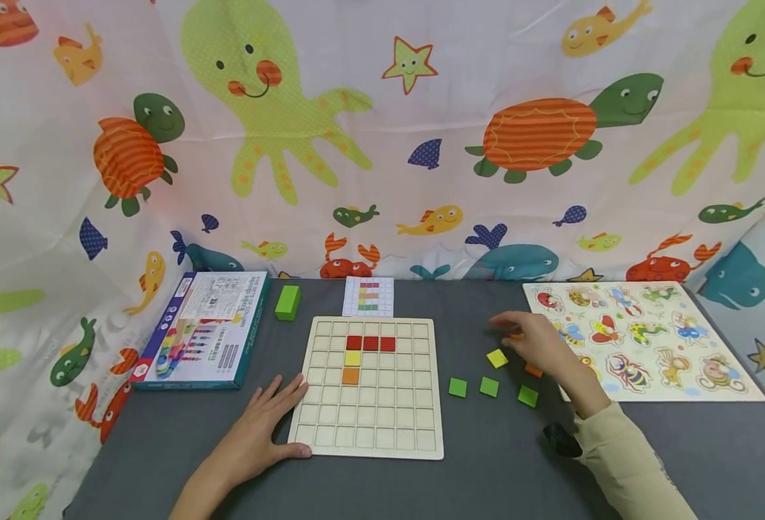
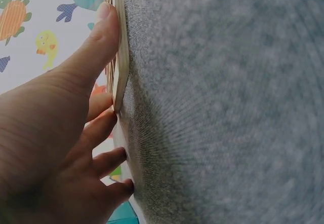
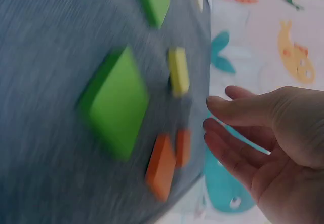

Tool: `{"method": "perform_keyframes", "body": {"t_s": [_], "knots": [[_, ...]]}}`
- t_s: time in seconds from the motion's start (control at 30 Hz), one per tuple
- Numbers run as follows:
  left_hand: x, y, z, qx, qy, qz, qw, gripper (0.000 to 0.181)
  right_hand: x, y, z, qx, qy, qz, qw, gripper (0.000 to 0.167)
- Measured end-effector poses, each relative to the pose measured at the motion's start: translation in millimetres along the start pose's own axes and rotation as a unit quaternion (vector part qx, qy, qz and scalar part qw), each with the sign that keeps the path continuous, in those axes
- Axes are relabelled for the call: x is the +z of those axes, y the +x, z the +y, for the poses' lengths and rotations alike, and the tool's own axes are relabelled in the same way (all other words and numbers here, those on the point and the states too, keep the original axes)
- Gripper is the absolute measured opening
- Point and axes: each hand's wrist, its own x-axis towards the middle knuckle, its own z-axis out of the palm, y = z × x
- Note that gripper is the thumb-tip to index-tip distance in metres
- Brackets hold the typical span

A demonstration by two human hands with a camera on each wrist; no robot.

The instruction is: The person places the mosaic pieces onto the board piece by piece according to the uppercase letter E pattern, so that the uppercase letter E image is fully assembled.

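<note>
A wooden grid board (image 1: 375,419) lies on the dark table with three red squares (image 1: 370,344) in a row, a yellow square (image 1: 352,358) and an orange square (image 1: 350,376) below the leftmost red. My left hand (image 1: 252,440) rests at the board's left edge, fingers spread; in the left wrist view the left hand (image 2: 66,117) touches the board's side (image 2: 121,67). My right hand (image 1: 538,343) hovers over an orange tile near a loose yellow tile (image 1: 497,358). In the right wrist view the right hand (image 3: 258,138) has bent fingers with nothing between them, beyond orange tiles (image 3: 162,168).
Three green tiles (image 1: 489,387) lie right of the board. A pattern card (image 1: 375,289) stands behind it, with a green block (image 1: 287,302) to its left. A boxed set (image 1: 200,332) is at the left, an animal picture board (image 1: 681,347) at the right.
</note>
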Motion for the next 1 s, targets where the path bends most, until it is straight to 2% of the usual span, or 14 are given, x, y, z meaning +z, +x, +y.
{"method": "perform_keyframes", "body": {"t_s": [0.2,0.53,0.8,1.0], "knots": [[-1.1,0.5,0.6,0.003,0.0,-0.002,1.0,0.099,-5.3,-14.1,18.5,0.02,-0.014,0.0,0.9997,0.03],[0.0,0.6,0.4,-0.001,-0.005,-0.005,1.0,0.099,-7.2,-17.4,24.5,0.018,-0.024,0.017,0.9994,0.029],[0.1,1.2,0.9,0.0,-0.008,-0.004,1.0,0.099,-10.0,-15.0,24.5,0.032,-0.039,0.015,0.9986,0.028],[-0.5,0.3,0.6,-0.003,-0.005,-0.005,1.0,0.099,-9.0,-6.8,11.8,0.025,-0.014,0.013,0.9995,0.029]]}}
